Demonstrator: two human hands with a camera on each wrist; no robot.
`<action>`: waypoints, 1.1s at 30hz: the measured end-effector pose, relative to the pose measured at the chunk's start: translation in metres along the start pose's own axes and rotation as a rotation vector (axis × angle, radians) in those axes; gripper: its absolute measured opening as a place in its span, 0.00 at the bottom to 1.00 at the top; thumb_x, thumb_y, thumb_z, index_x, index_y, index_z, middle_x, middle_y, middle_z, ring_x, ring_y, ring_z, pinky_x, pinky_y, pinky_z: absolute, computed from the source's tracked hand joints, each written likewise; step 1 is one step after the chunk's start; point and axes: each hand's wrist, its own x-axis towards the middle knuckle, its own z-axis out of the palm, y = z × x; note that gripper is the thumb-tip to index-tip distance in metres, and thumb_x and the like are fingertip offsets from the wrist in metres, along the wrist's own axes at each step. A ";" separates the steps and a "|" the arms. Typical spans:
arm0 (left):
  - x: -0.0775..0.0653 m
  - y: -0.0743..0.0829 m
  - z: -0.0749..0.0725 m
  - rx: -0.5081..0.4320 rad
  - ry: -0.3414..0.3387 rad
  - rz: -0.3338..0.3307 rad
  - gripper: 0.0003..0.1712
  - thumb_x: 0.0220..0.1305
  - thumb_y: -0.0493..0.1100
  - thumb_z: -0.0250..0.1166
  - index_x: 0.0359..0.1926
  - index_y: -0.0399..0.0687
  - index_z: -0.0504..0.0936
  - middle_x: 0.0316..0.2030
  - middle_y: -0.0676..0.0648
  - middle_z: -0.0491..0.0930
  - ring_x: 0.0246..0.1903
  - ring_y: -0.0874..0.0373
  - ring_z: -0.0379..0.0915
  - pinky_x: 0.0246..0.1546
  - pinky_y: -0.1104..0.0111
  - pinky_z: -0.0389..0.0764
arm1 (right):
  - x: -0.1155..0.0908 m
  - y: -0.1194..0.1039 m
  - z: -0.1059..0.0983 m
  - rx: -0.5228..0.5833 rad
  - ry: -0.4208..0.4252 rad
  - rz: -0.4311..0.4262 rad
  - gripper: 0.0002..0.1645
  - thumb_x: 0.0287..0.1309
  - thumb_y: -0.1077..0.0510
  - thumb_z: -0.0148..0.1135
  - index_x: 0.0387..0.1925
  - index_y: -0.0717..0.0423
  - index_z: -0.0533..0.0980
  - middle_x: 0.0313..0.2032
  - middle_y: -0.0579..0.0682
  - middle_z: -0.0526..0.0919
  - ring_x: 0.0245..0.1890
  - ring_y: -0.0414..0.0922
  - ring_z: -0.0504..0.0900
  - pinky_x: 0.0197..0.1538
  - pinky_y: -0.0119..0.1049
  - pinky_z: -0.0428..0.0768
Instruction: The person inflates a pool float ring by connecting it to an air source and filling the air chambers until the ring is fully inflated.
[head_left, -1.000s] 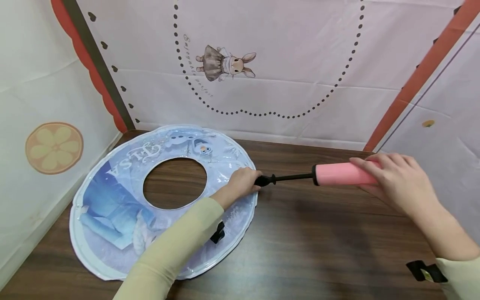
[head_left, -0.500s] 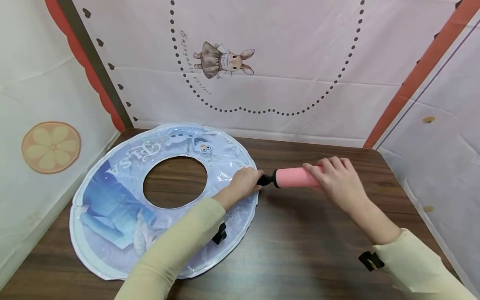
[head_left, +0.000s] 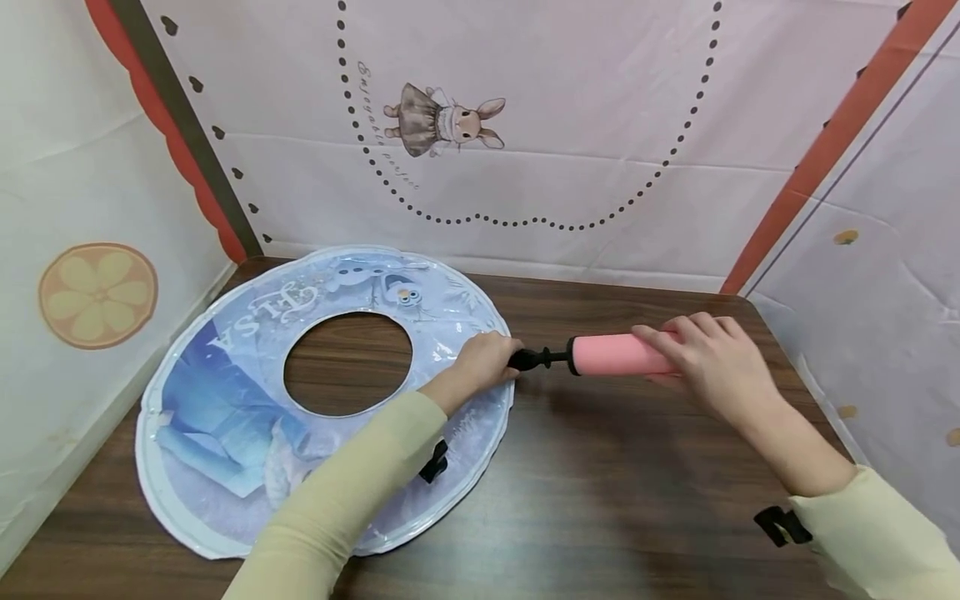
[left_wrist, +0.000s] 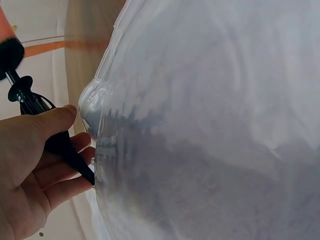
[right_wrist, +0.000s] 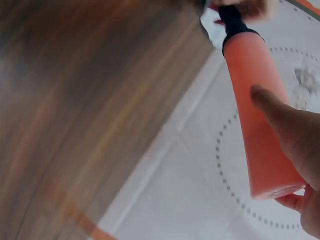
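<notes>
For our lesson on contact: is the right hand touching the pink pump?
Touching: the right wrist view shows the right hand gripping the pink pump, thumb across it.

A blue-and-lilac swim ring (head_left: 240,408) — snowman print, wrinkled rim — lies flat on the table (head_left: 600,500). A pink pump (head_left: 615,355) spans the left hand (head_left: 480,364) and right hand (head_left: 708,367), black shaft partly out, tapered tip (left_wrist: 80,165) at the ring's edge.
</notes>
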 end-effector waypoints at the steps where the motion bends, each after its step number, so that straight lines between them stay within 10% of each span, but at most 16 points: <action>1: 0.000 0.000 0.000 -0.002 0.002 0.001 0.15 0.52 0.49 0.68 0.40 0.49 0.81 0.33 0.47 0.83 0.33 0.52 0.78 0.35 0.60 0.78 | -0.003 0.005 -0.004 0.002 -0.007 0.007 0.40 0.26 0.51 0.78 0.50 0.48 0.75 0.34 0.56 0.80 0.36 0.57 0.76 0.35 0.51 0.70; 4: 0.001 0.000 0.001 -0.004 0.008 0.003 0.16 0.53 0.49 0.68 0.41 0.49 0.80 0.34 0.47 0.83 0.34 0.52 0.79 0.36 0.60 0.78 | -0.013 0.022 -0.019 0.021 -0.011 0.043 0.33 0.41 0.41 0.70 0.50 0.49 0.75 0.34 0.57 0.80 0.36 0.59 0.76 0.37 0.53 0.71; 8: 0.000 -0.001 0.002 0.002 0.020 -0.002 0.17 0.53 0.49 0.68 0.43 0.48 0.80 0.34 0.45 0.83 0.34 0.51 0.79 0.35 0.60 0.78 | -0.025 0.041 -0.032 0.036 -0.003 0.104 0.42 0.56 0.25 0.33 0.49 0.49 0.75 0.35 0.57 0.79 0.36 0.60 0.75 0.40 0.56 0.69; 14: -0.001 0.001 0.005 0.012 0.061 0.011 0.17 0.52 0.49 0.69 0.42 0.48 0.80 0.33 0.45 0.83 0.33 0.50 0.79 0.33 0.59 0.78 | -0.013 0.023 -0.019 0.009 -0.023 0.048 0.34 0.33 0.57 0.76 0.49 0.49 0.75 0.34 0.58 0.79 0.36 0.60 0.75 0.36 0.54 0.70; 23: 0.000 0.003 0.006 -0.020 0.093 0.022 0.17 0.51 0.47 0.69 0.42 0.46 0.80 0.33 0.45 0.83 0.32 0.51 0.79 0.34 0.60 0.78 | 0.026 -0.019 0.021 -0.034 0.091 -0.027 0.32 0.29 0.58 0.77 0.44 0.50 0.76 0.31 0.58 0.77 0.33 0.58 0.75 0.35 0.53 0.71; 33: 0.001 -0.001 0.003 -0.002 0.028 0.022 0.16 0.52 0.48 0.69 0.42 0.49 0.80 0.34 0.47 0.83 0.33 0.53 0.79 0.35 0.61 0.77 | 0.015 -0.010 0.015 -0.015 0.029 -0.040 0.35 0.31 0.54 0.77 0.48 0.49 0.76 0.34 0.56 0.79 0.36 0.57 0.75 0.35 0.50 0.71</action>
